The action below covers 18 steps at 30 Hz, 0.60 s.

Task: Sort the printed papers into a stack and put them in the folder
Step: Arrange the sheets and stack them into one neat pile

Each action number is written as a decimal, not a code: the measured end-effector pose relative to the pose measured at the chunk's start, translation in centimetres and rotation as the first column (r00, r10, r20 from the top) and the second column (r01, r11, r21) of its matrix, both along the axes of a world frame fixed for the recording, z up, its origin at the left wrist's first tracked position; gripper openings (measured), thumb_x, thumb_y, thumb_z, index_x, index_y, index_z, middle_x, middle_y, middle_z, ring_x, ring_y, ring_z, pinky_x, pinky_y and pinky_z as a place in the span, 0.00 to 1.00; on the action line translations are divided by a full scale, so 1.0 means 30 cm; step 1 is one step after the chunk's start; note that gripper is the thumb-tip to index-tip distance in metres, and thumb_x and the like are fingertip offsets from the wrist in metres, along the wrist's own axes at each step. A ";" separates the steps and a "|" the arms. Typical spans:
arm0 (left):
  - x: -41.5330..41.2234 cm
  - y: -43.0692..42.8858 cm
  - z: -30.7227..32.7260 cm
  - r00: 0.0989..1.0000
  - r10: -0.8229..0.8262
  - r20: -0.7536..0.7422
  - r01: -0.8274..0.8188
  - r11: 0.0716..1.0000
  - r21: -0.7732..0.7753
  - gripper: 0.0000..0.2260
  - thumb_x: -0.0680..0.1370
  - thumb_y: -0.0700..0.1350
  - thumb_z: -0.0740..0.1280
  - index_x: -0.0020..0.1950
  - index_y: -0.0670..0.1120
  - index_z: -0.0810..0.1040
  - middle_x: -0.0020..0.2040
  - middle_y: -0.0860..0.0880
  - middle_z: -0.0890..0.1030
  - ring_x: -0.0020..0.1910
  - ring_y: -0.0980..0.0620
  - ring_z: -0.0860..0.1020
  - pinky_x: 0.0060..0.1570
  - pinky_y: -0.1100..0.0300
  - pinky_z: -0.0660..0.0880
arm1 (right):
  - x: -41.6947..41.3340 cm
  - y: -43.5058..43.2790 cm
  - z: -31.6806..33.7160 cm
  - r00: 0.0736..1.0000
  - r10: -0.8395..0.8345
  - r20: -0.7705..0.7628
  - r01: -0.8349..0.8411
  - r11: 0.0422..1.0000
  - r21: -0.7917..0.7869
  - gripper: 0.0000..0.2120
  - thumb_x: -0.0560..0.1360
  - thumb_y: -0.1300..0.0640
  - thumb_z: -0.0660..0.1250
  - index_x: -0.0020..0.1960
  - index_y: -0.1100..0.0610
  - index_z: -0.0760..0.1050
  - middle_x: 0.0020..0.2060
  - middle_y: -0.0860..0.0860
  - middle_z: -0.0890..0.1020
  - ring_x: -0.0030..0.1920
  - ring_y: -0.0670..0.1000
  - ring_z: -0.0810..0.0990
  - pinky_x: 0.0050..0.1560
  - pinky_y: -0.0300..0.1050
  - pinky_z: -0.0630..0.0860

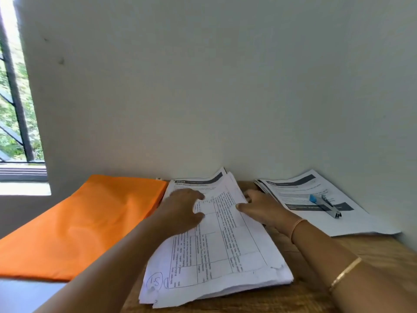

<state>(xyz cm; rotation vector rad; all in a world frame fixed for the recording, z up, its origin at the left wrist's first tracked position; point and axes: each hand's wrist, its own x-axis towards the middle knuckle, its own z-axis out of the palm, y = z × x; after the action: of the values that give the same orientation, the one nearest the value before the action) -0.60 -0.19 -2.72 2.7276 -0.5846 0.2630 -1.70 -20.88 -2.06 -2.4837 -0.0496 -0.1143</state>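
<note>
Paper stack (228,249) lay mid-surface (316,281), sheets fanned and skewed, near corner torn. Orange folder (79,222) was just left of it, closed. Left hand (184,211) rested spread on the top sheet. Right hand (264,208) seemed to pinch the stack's right edge, thumb on top. The sheets were likely light, floppy and slippery, so best squared by both long edges. A second pile (300,213) sat to the right.
</note>
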 end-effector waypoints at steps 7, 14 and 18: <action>-0.023 -0.058 -0.036 0.984 -0.106 -0.145 0.140 0.959 0.248 0.22 0.80 0.59 0.55 0.73 0.56 0.63 0.75 0.55 0.62 0.76 0.51 0.53 0.74 0.42 0.44 | 0.025 -0.027 0.004 0.977 -0.010 0.215 0.048 0.984 -0.173 0.17 0.76 0.61 0.61 0.65 0.56 0.75 0.61 0.53 0.76 0.62 0.52 0.74 0.60 0.41 0.69; -0.034 -0.066 -0.048 0.980 -0.109 -0.169 0.148 0.958 0.244 0.23 0.80 0.60 0.55 0.73 0.53 0.63 0.73 0.53 0.65 0.73 0.52 0.62 0.74 0.48 0.52 | 0.025 -0.043 0.013 0.993 -0.099 0.071 0.089 0.987 0.132 0.15 0.73 0.70 0.60 0.56 0.59 0.77 0.45 0.57 0.83 0.45 0.54 0.83 0.52 0.49 0.80; -0.040 -0.070 -0.047 0.982 -0.109 -0.156 0.148 0.953 0.264 0.24 0.80 0.60 0.54 0.74 0.52 0.63 0.73 0.53 0.66 0.71 0.52 0.63 0.72 0.52 0.55 | 0.031 -0.048 0.012 0.990 -0.136 0.025 0.129 0.974 0.186 0.13 0.73 0.70 0.57 0.49 0.58 0.76 0.43 0.56 0.83 0.41 0.54 0.84 0.49 0.49 0.81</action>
<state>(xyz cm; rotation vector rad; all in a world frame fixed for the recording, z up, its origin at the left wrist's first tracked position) -1.81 -2.28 -4.14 2.9234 -0.8079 -0.0477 -0.76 -22.32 -1.69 -2.2983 0.1069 -0.2120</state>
